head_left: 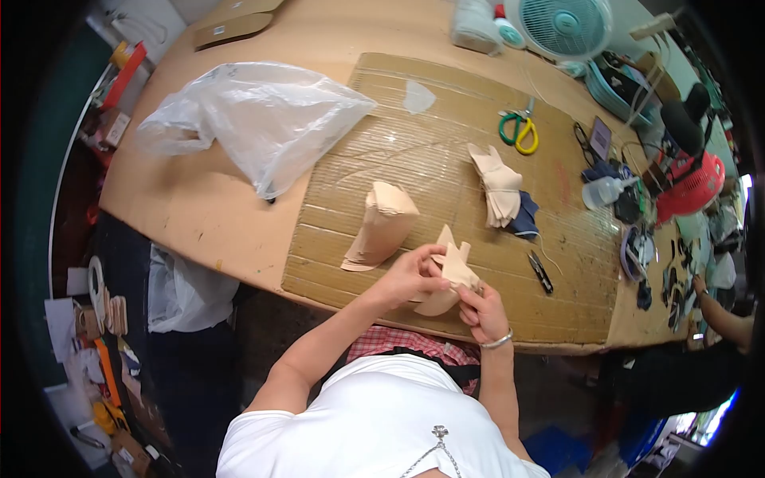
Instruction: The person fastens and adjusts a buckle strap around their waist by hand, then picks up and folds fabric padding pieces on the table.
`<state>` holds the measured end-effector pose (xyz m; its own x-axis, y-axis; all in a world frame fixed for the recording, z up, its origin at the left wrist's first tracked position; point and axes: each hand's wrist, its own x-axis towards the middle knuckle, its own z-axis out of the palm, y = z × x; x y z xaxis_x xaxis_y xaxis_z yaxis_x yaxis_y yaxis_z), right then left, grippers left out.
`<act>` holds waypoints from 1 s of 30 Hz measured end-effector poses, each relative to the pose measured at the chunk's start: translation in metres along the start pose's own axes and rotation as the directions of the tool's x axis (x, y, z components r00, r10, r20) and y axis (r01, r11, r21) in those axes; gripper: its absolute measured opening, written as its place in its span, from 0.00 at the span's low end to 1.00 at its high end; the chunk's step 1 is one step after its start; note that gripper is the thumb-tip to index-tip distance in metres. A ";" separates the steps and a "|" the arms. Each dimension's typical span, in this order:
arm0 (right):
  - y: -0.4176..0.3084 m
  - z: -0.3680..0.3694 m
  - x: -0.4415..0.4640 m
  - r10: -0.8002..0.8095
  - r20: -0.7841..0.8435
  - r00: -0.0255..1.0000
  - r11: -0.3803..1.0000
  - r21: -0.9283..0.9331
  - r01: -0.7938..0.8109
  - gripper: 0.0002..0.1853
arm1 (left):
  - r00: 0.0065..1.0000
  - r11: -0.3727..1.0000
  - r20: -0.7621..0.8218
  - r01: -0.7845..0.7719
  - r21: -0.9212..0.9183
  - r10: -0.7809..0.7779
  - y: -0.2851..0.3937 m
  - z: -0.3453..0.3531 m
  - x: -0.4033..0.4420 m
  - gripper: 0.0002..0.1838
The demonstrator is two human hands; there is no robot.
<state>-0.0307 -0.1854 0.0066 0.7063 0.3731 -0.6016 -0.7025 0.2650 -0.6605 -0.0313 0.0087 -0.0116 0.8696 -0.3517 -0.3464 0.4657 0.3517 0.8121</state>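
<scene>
Both my hands meet over the near edge of a cardboard sheet (343,275). My left hand (416,275) pinches the left side of some beige cut pieces (456,267), and my right hand (484,313) pinches their lower right side. Just left of them, a stack of beige pieces (384,223) rests on the cardboard. Beyond my hands lies a tied bundle of beige pieces (500,187), with dark blue fabric (523,217) beside it. A black pen-like tool (540,272) lies to the right of my right hand.
A clear plastic bag (263,119) lies at the back left. Scissors (518,131) with green and yellow handles, a squeeze bottle (603,191), glasses (584,142) and a fan (564,25) are farther right. Another person's arm (721,319) shows at the far right.
</scene>
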 end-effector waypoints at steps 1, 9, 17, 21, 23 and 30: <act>0.000 -0.002 -0.003 0.010 0.023 1.000 1.000 -0.009 -0.010 0.07 | 1.000 1.000 0.011 -0.019 0.020 0.019 0.000 0.000 -0.002 0.33; -0.023 0.006 0.001 -0.077 0.021 0.997 0.969 -0.233 0.080 0.08 | 0.997 0.996 -0.006 -0.072 0.060 0.072 0.023 0.001 -0.031 0.31; -0.045 0.075 0.060 -0.337 0.165 0.927 0.822 -0.429 0.375 0.07 | 0.824 0.783 -0.214 -0.366 0.503 0.524 0.059 -0.028 -0.049 0.17; -0.058 0.102 0.089 -0.495 0.160 0.854 0.688 -0.528 0.498 0.09 | 0.715 0.730 -0.351 -0.322 0.603 0.604 0.074 -0.037 -0.036 0.15; -0.056 0.101 0.099 -0.592 0.148 0.792 0.643 -0.506 0.575 0.11 | 0.607 0.636 -0.408 -0.216 0.741 0.682 0.078 -0.041 -0.027 0.15; -0.036 0.028 0.078 -0.636 0.059 0.769 0.377 -0.846 0.377 0.13 | 0.518 0.510 -0.407 -0.067 0.858 0.753 0.060 -0.048 -0.024 0.20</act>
<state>0.0473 -0.1410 -0.0036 0.9851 0.1713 -0.0163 0.0749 -0.5121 -0.8557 -0.0163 0.0799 0.0233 0.8674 0.4355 0.2407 0.0385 -0.5411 0.8401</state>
